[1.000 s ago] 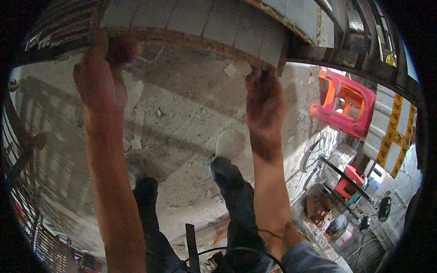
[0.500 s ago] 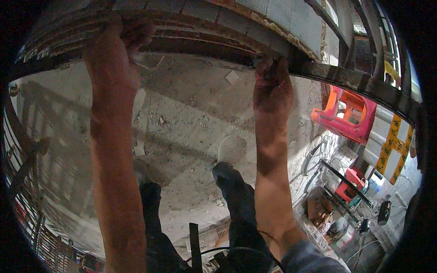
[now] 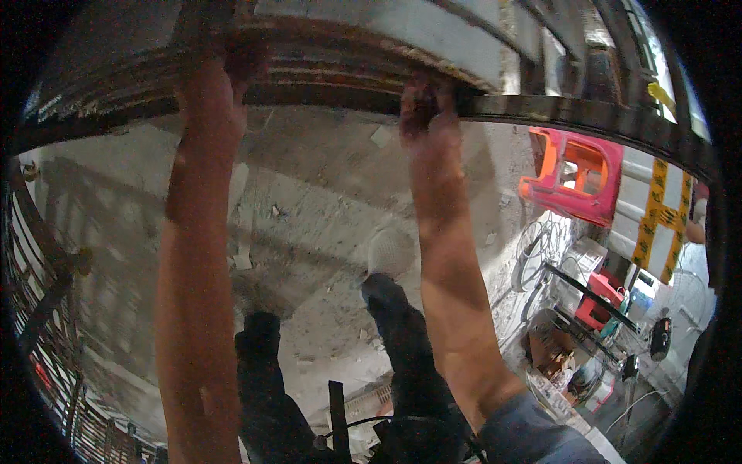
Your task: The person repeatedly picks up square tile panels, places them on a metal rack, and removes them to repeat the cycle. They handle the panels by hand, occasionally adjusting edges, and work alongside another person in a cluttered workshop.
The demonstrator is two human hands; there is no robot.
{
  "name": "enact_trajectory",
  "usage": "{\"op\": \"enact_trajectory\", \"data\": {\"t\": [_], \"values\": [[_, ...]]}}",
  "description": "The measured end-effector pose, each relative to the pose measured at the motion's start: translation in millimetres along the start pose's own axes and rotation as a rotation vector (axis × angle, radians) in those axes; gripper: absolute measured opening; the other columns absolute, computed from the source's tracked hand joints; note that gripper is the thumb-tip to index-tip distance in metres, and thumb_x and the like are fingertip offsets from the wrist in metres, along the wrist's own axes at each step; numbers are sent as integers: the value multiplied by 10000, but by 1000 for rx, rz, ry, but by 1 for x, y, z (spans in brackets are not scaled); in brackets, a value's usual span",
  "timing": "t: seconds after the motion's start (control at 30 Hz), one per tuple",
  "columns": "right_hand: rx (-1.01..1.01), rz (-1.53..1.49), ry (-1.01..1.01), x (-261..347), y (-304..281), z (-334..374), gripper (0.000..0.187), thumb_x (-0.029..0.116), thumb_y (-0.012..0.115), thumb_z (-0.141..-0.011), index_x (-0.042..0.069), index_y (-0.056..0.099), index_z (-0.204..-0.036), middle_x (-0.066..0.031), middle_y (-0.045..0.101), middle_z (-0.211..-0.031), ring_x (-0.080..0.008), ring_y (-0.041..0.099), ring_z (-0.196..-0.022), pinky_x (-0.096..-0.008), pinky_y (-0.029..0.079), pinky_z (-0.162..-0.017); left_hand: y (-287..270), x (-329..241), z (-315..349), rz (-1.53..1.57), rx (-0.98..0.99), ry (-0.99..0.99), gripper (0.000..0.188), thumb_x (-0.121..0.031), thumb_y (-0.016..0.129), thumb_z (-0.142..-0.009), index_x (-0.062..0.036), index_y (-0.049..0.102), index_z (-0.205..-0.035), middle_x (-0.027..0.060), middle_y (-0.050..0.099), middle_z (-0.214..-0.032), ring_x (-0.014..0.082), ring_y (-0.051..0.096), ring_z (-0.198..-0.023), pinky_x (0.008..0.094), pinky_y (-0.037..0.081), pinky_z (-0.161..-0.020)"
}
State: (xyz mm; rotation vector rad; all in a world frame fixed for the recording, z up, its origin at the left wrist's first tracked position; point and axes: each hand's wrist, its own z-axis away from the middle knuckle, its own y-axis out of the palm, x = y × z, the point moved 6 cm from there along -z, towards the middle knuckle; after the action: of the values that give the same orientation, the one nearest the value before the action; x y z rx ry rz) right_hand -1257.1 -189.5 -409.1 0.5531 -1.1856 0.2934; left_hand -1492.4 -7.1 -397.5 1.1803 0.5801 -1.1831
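A large pale flat panel (image 3: 371, 39) lies at the top of the view, over layered edges above a dark metal bar (image 3: 325, 97). My right hand (image 3: 430, 112) is at the panel's front edge near its right corner, fingers curled up and closed on it, slightly blurred. My left hand (image 3: 220, 81) is further left at the same front edge. Its fingers are closed at the panel but dark and smeared. Both forearms reach straight out from below. Shadow hides the far part of the panel.
Dusty concrete floor (image 3: 309, 193) with rubble chips lies below, around my dark shoes. A pink and orange plastic stool (image 3: 576, 176) stands at the right, beside white bundles with yellow tape (image 3: 657, 220). Cables, a box and tools clutter the lower right. Metal bars (image 3: 58, 309) line the left.
Both hands have moved farther up the view, the right also leftward and the left slightly rightward. The panel's right corner has shifted left and up. The view has tilted slightly.
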Motion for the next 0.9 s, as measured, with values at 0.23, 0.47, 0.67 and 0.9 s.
{"op": "enact_trajectory", "data": {"t": [0.23, 0.47, 0.67, 0.9], "values": [[-121, -432, 515, 7, -48, 152, 181, 121, 500, -871, -26, 554, -961, -104, 602, -930, -206, 578, -948, -328, 480, -804, -16, -15, 60, -163, -134, -261, 354, -342, 468, -887, -10, 532, -993, 114, 635, -768, 214, 619, -627, 312, 500, -573], [-111, 706, 377, 96, -208, 350, 189, 146, 587, -827, 7, 540, -946, -78, 582, -899, -174, 554, -797, -283, 480, -728, -63, -57, 252, -480, -70, -651, 352, -356, 466, -889, -43, 525, -1041, 103, 615, -849, 188, 590, -591, 307, 476, -544], [-868, -92, 624, 169, -317, 474, 184, 202, 559, -816, 19, 554, -833, -52, 569, -756, -182, 565, -672, -285, 495, -621, -45, -152, 381, -611, -177, -488, 267, -280, 475, -891, -24, 506, -961, 89, 571, -724, 207, 558, -513, 311, 454, -437], [-807, -417, 644, 182, -448, 566, 133, 190, 518, -835, 59, 525, -818, -58, 522, -687, -202, 512, -550, -314, 438, -494, 68, -128, 408, -612, 132, -588, 200, -193, 465, -888, -7, 479, -960, 99, 568, -732, 201, 568, -534, 321, 469, -455]]}}
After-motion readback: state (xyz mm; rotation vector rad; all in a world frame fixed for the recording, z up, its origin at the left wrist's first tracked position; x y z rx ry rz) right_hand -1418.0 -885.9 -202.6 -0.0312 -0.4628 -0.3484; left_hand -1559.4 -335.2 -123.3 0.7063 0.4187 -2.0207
